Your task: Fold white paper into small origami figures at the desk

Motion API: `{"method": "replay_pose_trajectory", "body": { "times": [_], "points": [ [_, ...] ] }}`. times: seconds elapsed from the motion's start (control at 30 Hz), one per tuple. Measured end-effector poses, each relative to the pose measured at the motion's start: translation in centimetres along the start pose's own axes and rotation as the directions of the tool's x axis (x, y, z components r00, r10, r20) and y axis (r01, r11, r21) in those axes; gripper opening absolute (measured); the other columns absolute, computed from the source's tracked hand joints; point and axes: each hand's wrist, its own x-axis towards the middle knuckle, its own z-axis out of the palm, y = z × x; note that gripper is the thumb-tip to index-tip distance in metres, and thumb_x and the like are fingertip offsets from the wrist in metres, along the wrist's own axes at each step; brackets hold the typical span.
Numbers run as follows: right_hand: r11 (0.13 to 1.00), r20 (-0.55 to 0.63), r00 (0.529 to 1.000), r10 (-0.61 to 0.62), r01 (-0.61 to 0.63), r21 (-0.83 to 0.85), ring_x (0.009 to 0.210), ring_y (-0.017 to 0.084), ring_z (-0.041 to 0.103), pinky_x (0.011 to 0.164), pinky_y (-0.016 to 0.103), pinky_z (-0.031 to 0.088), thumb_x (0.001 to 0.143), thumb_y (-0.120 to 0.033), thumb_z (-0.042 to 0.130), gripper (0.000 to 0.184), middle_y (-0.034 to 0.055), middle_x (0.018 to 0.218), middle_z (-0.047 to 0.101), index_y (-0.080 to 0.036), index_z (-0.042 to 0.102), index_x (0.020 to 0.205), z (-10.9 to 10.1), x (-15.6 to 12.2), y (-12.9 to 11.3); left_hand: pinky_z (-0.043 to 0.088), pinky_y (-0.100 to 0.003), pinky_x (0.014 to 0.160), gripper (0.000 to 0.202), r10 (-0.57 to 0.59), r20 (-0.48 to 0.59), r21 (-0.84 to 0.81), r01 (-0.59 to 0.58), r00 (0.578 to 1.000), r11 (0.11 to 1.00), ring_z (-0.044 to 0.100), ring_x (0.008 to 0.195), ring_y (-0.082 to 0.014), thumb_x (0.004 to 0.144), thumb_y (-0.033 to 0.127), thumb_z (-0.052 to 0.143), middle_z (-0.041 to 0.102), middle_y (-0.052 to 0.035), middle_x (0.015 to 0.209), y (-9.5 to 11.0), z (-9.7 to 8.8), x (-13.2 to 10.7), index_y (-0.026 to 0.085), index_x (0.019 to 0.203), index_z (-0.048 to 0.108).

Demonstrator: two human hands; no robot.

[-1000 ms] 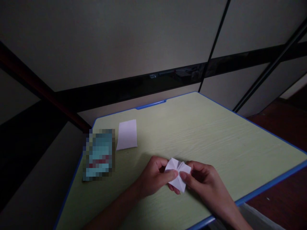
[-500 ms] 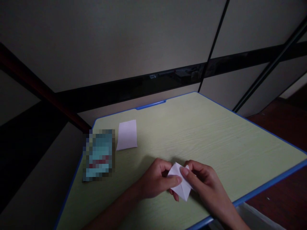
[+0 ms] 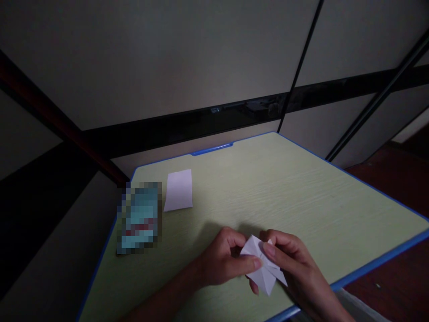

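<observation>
A small piece of folded white paper (image 3: 267, 282) is held between my two hands, just above the near part of the table. My left hand (image 3: 228, 257) pinches its left side, thumb on top and fingers underneath. On the right side my right hand (image 3: 295, 259) grips it, the thumb pressing near the upper middle. Creases meet around the paper's middle, and a narrow flap sticks out at the lower right. My fingers hide part of its edges and its underside.
The pale yellow-green table (image 3: 254, 179) has a blue rim. A flat white sheet (image 3: 178, 190) lies at the back left. Beside it is a blurred-out teal item (image 3: 140, 219). Behind the table stand panelled doors (image 3: 187, 62) with a dark band.
Both hands and the folded paper have shifted slightly right and nearer to me in the view. A flap at the paper's lower right now shows, spread away from the rest.
</observation>
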Motion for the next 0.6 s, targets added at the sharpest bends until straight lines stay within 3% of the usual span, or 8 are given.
{"method": "replay_pose_trajectory", "body": {
  "times": [0.13,0.27,0.47,0.6],
  "points": [
    [0.999,-0.016,1.000,-0.020,0.019,-0.032,0.038,0.012,0.056,0.038,0.022,0.042,0.071,-0.035,0.062,0.028,-0.0004,0.051,0.058,-0.016,0.048,0.056,0.10,0.15,0.23,0.042,-0.020,0.040,0.029,-0.042,-0.011,-0.056,0.041,0.999,0.998,0.052,0.042,-0.0101,0.059,0.038,0.063,0.056,-0.0035,0.051,-0.19,-0.09,0.06,0.010,0.054,0.057],
    [0.997,-0.002,1.000,0.015,-0.014,0.079,0.038,0.012,0.057,0.034,0.021,0.042,0.070,-0.029,0.064,0.024,-0.0019,0.052,0.057,-0.016,0.048,0.058,0.02,0.33,0.34,0.040,-0.020,0.039,0.028,-0.059,0.001,-0.006,0.059,0.998,0.998,0.051,0.041,-0.0096,0.060,0.036,0.061,0.054,-0.0031,0.049,-0.48,-0.17,0.09,0.011,0.051,0.054],
    [0.982,0.064,0.995,0.077,-0.087,0.167,0.041,0.011,0.054,0.039,0.023,0.046,0.064,-0.027,0.069,0.026,-0.0033,0.049,0.052,-0.016,0.049,0.053,-0.39,0.28,-0.01,0.033,-0.017,0.035,0.026,-0.012,0.055,0.103,0.006,0.998,0.995,0.044,0.036,-0.0068,0.064,0.034,0.057,0.050,-0.0013,0.045,-0.37,-0.18,0.12,0.010,0.053,0.056],
    [0.978,0.060,0.997,0.044,-0.055,0.200,0.041,0.010,0.050,0.039,0.023,0.047,0.064,-0.025,0.069,0.026,-0.0046,0.050,0.048,-0.016,0.049,0.051,-0.19,0.25,-0.21,0.032,-0.017,0.035,0.027,-0.002,0.060,0.075,-0.002,0.998,0.997,0.043,0.035,-0.0061,0.064,0.035,0.058,0.050,-0.0014,0.045,-0.15,-0.16,0.02,0.010,0.053,0.055]
  ]
}}
